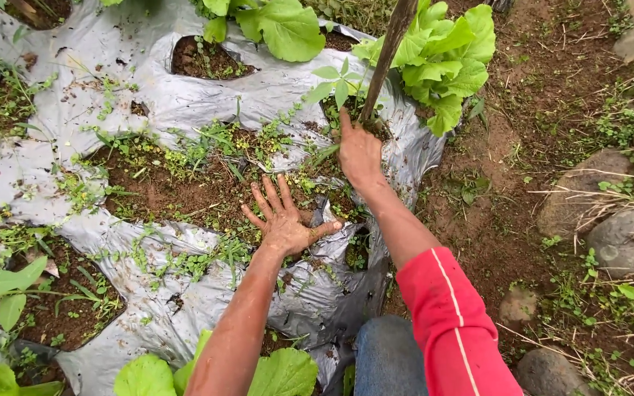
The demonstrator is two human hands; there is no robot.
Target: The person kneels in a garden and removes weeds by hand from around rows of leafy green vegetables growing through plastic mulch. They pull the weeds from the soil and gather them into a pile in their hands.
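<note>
My left hand [284,220] lies flat with fingers spread on bare brown soil [185,194] in a torn opening of the grey plastic mulch sheet [185,95]. My right hand [359,150], on an arm in a red sleeve, reaches further up and closes on a clump of weeds and soil [376,126] at the foot of a wooden stake [389,51]. Small green weeds dot the soil between and to the left of both hands.
Broad-leaved green plants grow behind the stake [442,59], at the top [280,26] and at the bottom edge [273,370]. A dirt path [508,191] runs along the right, bordered by grey stones [625,235]. My knee in blue jeans [387,356] is at the bottom.
</note>
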